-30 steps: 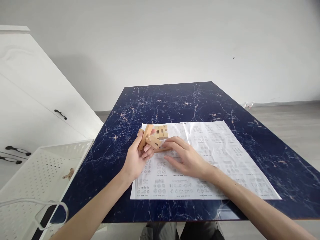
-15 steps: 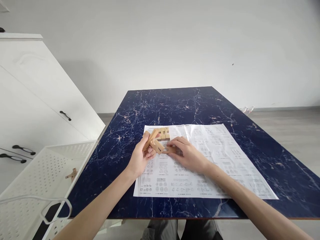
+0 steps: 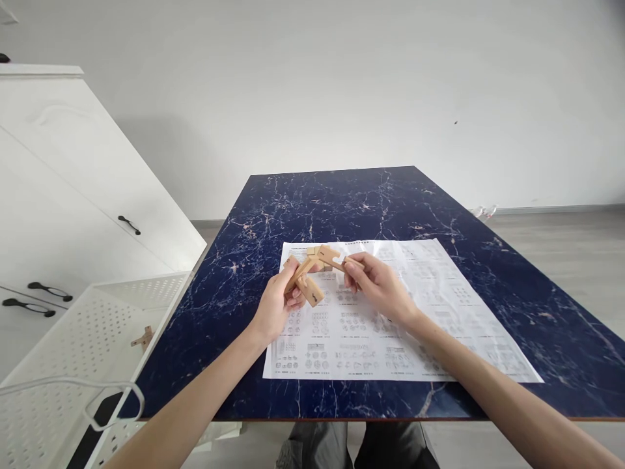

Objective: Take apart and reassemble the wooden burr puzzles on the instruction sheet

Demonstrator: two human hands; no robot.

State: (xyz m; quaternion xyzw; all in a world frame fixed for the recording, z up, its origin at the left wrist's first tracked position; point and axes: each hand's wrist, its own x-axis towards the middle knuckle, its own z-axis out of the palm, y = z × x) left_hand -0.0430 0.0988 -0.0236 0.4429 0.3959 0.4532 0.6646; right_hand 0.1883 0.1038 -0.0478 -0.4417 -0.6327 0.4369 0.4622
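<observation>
Crossed wooden blocks [image 3: 312, 292] are gripped in my left hand [image 3: 274, 305], over the left part of the paper [image 3: 405, 358]; my right hand [image 3: 378, 283] pinches a notched block [image 3: 329, 255] to their far right.

Notched tan wooden bar [image 3: 328, 254]: held by its right end, slanting down rightward.
Crossed tan wooden pieces [image 3: 311, 292]: held just left, tilted, one black-marked.

Desk [image 3: 336, 202]: dark blue, white marble-like veining; wooden pieces [image 3: 310, 290]: light tan, black marks; paper sheet [image 3: 463, 332]: white, grey print; cabinet [image 3: 63, 163]: white, handles [image 3: 129, 225] black; wall [image 3: 312, 98]: pale grey; trousers [image 3: 322, 443]: dark grey
</observation>
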